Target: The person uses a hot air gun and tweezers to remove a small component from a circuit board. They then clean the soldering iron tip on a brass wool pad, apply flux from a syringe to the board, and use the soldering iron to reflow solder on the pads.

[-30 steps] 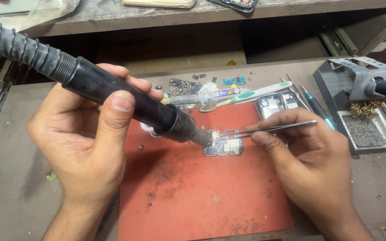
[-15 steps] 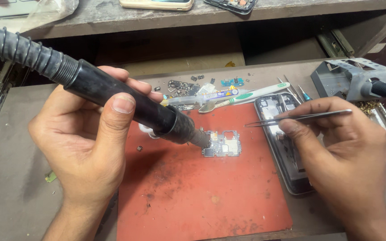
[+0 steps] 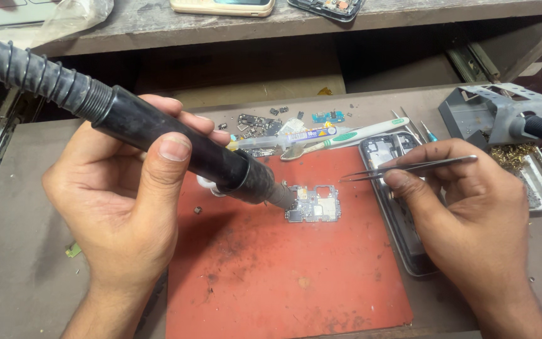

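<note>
My left hand grips a thick black hot-air tool with a ribbed hose. Its metal nozzle points down at the left edge of a small circuit board lying on a red work mat. My right hand holds thin metal tweezers, their tips pointing left and lifted clear to the right of the board. Under that hand lies an opened phone body at the mat's right edge.
Loose small parts, a syringe tube and a white-green toothbrush lie behind the mat. A grey tool stand and a tray with brass wool sit at the right. Two phones rest on the wooden shelf above.
My right hand has drawn the tweezers away from the board to the right, over the phone body. The left hand keeps the nozzle at the board.
</note>
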